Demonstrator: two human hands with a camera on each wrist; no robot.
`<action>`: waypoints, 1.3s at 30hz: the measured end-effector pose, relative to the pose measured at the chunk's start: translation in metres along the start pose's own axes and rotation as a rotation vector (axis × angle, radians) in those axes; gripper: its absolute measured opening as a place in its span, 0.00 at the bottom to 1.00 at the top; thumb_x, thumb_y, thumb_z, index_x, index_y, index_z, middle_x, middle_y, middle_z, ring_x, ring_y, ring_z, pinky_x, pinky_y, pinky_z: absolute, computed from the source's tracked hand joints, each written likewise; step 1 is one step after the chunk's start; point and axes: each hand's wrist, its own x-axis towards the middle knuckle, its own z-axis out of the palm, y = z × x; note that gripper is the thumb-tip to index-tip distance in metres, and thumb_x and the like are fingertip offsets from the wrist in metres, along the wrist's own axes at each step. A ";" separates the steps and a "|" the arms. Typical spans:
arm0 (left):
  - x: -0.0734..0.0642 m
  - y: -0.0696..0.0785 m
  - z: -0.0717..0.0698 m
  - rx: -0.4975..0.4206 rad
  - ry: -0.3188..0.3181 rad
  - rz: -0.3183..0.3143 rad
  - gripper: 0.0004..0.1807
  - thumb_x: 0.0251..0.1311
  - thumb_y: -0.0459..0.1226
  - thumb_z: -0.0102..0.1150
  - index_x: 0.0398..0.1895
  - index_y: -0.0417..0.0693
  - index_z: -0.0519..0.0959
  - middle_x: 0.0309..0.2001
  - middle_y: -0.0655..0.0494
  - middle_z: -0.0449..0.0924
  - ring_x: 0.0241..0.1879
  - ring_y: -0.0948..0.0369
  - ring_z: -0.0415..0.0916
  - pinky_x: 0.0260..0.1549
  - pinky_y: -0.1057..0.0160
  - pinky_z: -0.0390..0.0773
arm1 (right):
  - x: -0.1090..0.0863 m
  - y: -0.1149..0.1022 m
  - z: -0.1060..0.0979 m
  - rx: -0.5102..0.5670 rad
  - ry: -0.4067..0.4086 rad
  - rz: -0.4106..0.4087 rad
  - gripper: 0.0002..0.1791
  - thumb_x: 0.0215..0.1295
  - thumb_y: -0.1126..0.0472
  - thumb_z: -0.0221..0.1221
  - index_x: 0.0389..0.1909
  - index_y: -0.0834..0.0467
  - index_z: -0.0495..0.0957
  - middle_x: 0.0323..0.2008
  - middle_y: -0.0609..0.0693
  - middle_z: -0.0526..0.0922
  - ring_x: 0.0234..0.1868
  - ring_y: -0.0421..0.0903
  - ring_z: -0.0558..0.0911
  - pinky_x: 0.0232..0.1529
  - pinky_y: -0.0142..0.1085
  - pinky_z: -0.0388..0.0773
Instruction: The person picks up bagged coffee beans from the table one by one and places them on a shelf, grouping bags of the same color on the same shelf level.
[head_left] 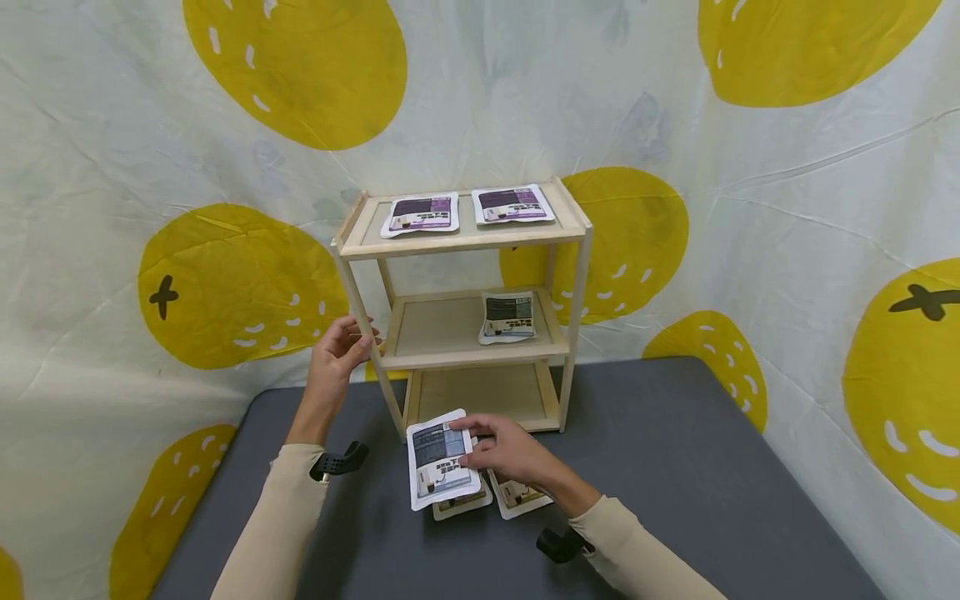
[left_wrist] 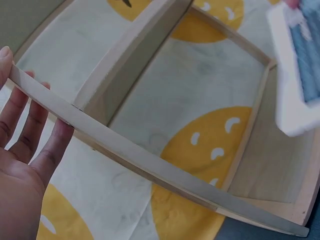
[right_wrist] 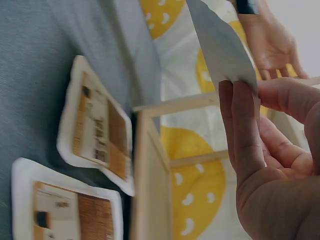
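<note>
My left hand [head_left: 335,362] grips the left front post [left_wrist: 115,142] of a small three-tier wooden shelf, thumb on the near side and fingers behind. Before the shelf, my right hand [head_left: 513,454] pinches the right edge of a flat white pouch with a blue label [head_left: 438,479]. The thumb lies on its printed face, with fingers behind its plain back [right_wrist: 220,45]. Below it on the table lie two brown-labelled pouches, one partly covered by the held pouch [head_left: 465,504], the other [head_left: 519,498] partly behind my right hand.
Two purple-labelled pouches, a left one [head_left: 422,214] and a right one [head_left: 513,205], lie on the top tier. A dark green-labelled pouch [head_left: 507,317] is at the right of the middle tier. Behind the grey table [head_left: 675,467] hangs a patterned cloth [head_left: 480,100].
</note>
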 end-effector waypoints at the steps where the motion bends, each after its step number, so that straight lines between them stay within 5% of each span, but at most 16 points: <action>1: 0.000 0.000 0.000 -0.001 0.000 -0.001 0.18 0.71 0.30 0.57 0.61 0.32 0.71 0.47 0.43 0.80 0.46 0.49 0.83 0.45 0.63 0.84 | 0.000 -0.003 -0.002 0.017 -0.004 -0.008 0.29 0.66 0.71 0.63 0.68 0.62 0.72 0.54 0.61 0.79 0.36 0.43 0.84 0.27 0.33 0.76; 5: 0.000 -0.001 0.000 0.001 0.000 -0.001 0.19 0.71 0.30 0.57 0.62 0.32 0.71 0.47 0.41 0.79 0.46 0.48 0.83 0.45 0.63 0.84 | 0.000 -0.014 -0.009 0.009 0.007 -0.055 0.28 0.66 0.72 0.62 0.67 0.63 0.71 0.52 0.62 0.79 0.42 0.45 0.86 0.38 0.35 0.82; 12: -0.001 -0.001 -0.001 0.016 -0.001 -0.005 0.19 0.71 0.30 0.57 0.61 0.32 0.71 0.45 0.53 0.81 0.47 0.48 0.83 0.44 0.64 0.84 | 0.002 -0.031 -0.016 -0.028 0.028 -0.094 0.29 0.66 0.70 0.64 0.68 0.59 0.72 0.55 0.61 0.75 0.43 0.44 0.85 0.38 0.33 0.81; 21: 0.001 -0.002 -0.001 0.034 0.009 -0.005 0.18 0.71 0.30 0.58 0.60 0.33 0.72 0.44 0.54 0.82 0.44 0.57 0.84 0.44 0.65 0.84 | 0.004 -0.056 -0.021 -0.036 0.049 -0.160 0.29 0.65 0.69 0.65 0.68 0.60 0.72 0.54 0.62 0.76 0.40 0.44 0.85 0.42 0.37 0.84; 39: 0.000 -0.002 -0.001 0.047 0.007 -0.015 0.18 0.72 0.31 0.57 0.61 0.33 0.71 0.44 0.56 0.81 0.45 0.59 0.83 0.46 0.64 0.84 | 0.021 -0.084 -0.039 -0.068 0.155 -0.163 0.28 0.66 0.67 0.64 0.67 0.60 0.74 0.55 0.62 0.80 0.50 0.49 0.85 0.49 0.40 0.84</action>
